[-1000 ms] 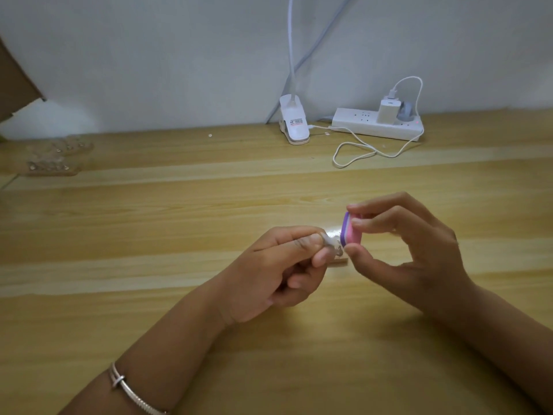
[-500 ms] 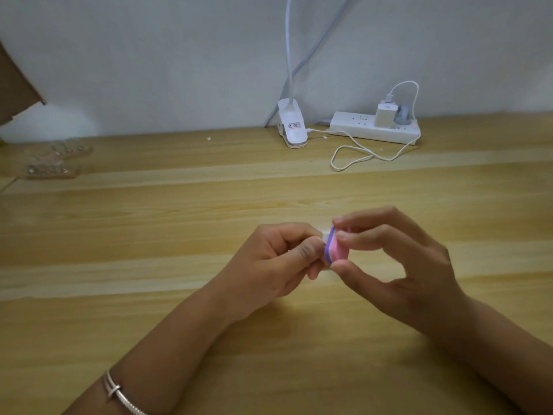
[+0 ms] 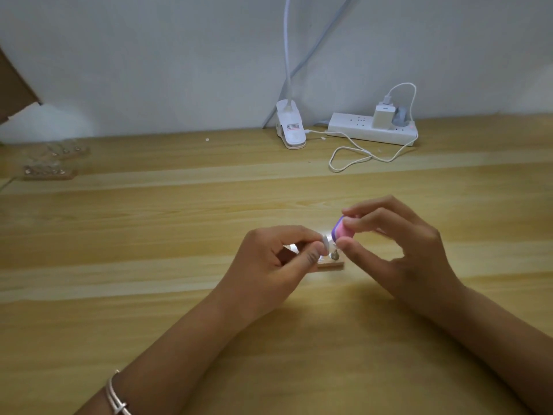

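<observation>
Now we hold the small pink-and-purple block (image 3: 343, 231) just right of the frame's centre, lifted a little off the wooden table (image 3: 179, 223). Our right hand (image 3: 398, 250) pinches it between the thumb below and two fingertips above, the other fingers loosely spread behind. The block is short and thick, and its purple layer faces the left of the frame.

That face looks straight at the small white piece (image 3: 324, 245), which our left hand (image 3: 278, 265) pinches between thumb and forefinger, the remaining fingers curled into the palm. The piece lies just left of and slightly below the block. The two sit just beside each other, and the glare between them keeps us from telling whether they touch. The right hand carries the block, so we judge that the coming move is a short travel leftward and down, purple face first, onto the piece.

Directly beneath the gap, a clear slab (image 3: 330, 265) with a metal stud (image 3: 334, 255) rests on the table.

Farther out, more clear slabs (image 3: 51, 172) lie at the left edge. A white clip lamp (image 3: 290, 131) and a power strip (image 3: 368, 131) with a charger (image 3: 383, 116) and looping cable (image 3: 353, 158) sit by the wall in the upper right. A bracelet (image 3: 116, 396) circles our left wrist at the bottom
</observation>
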Available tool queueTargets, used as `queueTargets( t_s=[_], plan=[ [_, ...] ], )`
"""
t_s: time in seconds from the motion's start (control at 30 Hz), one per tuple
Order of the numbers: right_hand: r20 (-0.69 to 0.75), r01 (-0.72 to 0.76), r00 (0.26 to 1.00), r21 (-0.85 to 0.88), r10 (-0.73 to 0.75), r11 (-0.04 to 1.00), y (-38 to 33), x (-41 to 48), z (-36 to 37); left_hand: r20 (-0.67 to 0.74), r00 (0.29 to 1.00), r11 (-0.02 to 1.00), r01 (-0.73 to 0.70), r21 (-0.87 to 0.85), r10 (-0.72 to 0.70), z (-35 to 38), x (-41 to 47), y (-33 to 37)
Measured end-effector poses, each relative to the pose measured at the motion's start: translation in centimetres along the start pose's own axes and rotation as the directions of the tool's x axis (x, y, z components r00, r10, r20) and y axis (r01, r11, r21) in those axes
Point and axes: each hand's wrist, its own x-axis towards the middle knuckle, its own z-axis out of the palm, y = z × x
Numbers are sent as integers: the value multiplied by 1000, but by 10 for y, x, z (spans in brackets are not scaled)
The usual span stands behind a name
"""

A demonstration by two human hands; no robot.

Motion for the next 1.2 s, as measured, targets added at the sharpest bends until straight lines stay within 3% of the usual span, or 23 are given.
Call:
queueTargets(
  t_s=[0.17,0.33,0.47,0.6,0.77,0.87,1.2],
  plan=[
    [47,179,983,-9,-179,984,-7,-6,10,23,996,990,-87,115,85,1,-1,-1],
    [-28,90,995,-45,-91,995,-1,-1,2,-15,997,988,-78,133,80,2,-1,0],
    [48,236,971,-41,-234,971,-5,-7,10,-12,994,989,-107,102,109,1,0,1],
    [10,180,984,-61,-180,982,0,-3,5,-43,997,997,-66,35,68,1,0,0],
    [86,228,970,-2,-227,974,-2,-3,6,-16,998,997,-56,-53,56,2,0,0],
    [70,163,984,-25,-161,986,1,0,2,-39,999,999,-23,-26,22,2,0,0],
    [58,180,982,5,-180,984,-3,-1,5,-40,999,997,-3,-71,1,6,0,4]
  ],
)
